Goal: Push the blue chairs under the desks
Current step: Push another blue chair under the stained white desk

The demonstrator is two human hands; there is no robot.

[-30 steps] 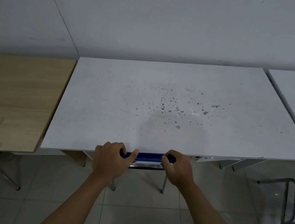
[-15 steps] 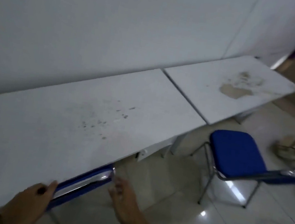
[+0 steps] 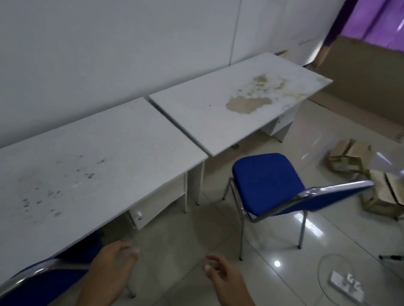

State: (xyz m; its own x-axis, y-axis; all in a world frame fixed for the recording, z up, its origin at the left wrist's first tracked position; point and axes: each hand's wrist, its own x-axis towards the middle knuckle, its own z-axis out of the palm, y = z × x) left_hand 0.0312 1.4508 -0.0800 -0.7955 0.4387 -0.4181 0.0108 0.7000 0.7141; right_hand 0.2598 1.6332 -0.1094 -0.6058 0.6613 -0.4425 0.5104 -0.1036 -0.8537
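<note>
**Head view: first chair released, second chair in sight**

Head view is read from left to right. At the lower left, the first blue chair (image 3: pixel 48 279) is seen tucked under the speckled bench (image 3: pixel 68 173), only its backrest and chrome rail showing at the bench edge. A second ago that backrest was gripped by both hands; now it has been let go. The left hand (image 3: pixel 108 277) is held just beside the backrest with its grip loose and fingers spread, nothing pinched. The right hand (image 3: pixel 227 281) is lifted clear over the floor tiles, its grip likewise spread and empty.

Further right, the stained bench (image 3: pixel 231 105) is seen with nothing beneath it. The second blue chair (image 3: pixel 269 183) is found standing out on the floor, near the front edge of that bench but apart from it, its backrest turned toward the camera. A power strip (image 3: pixel 346 287) and its cable are seen on the floor at the right.

One chair is judged done; the second remains to be pushed in.
</note>
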